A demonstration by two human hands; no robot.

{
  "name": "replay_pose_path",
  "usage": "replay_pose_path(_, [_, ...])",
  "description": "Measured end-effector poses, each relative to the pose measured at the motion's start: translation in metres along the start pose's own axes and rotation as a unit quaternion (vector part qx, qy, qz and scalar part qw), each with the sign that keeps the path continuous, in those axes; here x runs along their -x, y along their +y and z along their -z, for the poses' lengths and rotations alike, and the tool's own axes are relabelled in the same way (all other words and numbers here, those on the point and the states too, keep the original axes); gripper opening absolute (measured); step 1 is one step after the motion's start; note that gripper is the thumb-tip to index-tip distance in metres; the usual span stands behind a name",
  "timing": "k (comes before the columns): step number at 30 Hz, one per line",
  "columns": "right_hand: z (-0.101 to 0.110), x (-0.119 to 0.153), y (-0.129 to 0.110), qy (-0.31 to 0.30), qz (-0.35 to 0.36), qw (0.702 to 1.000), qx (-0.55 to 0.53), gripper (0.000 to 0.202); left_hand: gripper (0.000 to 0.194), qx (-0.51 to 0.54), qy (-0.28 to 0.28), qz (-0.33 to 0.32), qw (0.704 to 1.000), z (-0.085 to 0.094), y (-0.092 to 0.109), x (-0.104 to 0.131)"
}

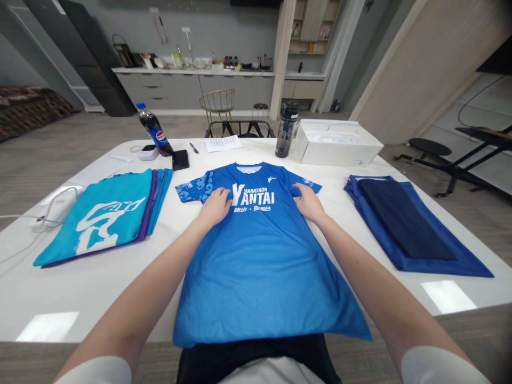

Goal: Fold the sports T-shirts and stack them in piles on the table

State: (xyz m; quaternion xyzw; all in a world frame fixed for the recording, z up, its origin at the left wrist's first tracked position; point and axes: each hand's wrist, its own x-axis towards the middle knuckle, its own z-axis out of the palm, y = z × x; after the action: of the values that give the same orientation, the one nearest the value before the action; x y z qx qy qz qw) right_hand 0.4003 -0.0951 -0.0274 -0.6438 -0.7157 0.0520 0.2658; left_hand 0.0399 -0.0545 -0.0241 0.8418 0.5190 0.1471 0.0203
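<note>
A blue short-sleeved T-shirt [256, 256] lies front up in front of me, collar away from me, with white "Marathon Yantai" lettering on its chest. Its hem hangs over the near table edge. My left hand [218, 207] is closed on the shirt's left side below the patterned sleeve, fingers curled in against the fabric. On the opposite side, just under the other sleeve, my right hand [310, 204] pinches the shirt's edge; its fingertips are partly hidden.
On the white table [132, 298], folded turquoise and purple shirts [108, 213] lie left, folded navy clothes [412, 224] right. Toward the back stand a cola bottle [154, 129], a black phone [180, 159], paper [224, 143], a dark water bottle [286, 130] and a white box [338, 143].
</note>
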Motion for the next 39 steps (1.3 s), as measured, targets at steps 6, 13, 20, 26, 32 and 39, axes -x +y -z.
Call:
replay_pose_path(6, [0.01, -0.016, 0.023, -0.11, -0.015, 0.984, 0.14, 0.034, 0.049, -0.018, -0.055, -0.032, 0.998, -0.018, -0.024, -0.015])
replay_pose_path(13, [0.054, 0.053, 0.047, -0.061, 0.011, 0.969, 0.24, 0.042, 0.055, -0.045, -0.069, -0.016, 0.996, -0.013, -0.031, 0.014])
replay_pose_path(20, [0.023, -0.008, 0.017, -0.021, -0.078, 0.991, 0.102, 0.035, 0.05, -0.029, 0.01, 0.079, 0.996, -0.003, -0.039, -0.028])
replay_pose_path(26, [-0.003, -0.084, 0.013, -0.028, -0.276, 0.952, 0.131, 0.049, 0.049, -0.061, -0.001, 0.266, 0.962, -0.001, -0.081, -0.078])
replay_pose_path(32, [-0.006, -0.098, 0.053, -0.055, -0.263, 0.948, 0.168, 0.043, 0.043, -0.089, -0.024, 0.267, 0.959, -0.005, -0.128, -0.096])
replay_pose_path(39, [-0.017, -0.113, 0.075, -0.083, -0.206, 0.951, 0.216, 0.039, 0.039, -0.092, -0.031, 0.202, 0.975, -0.022, -0.153, -0.11])
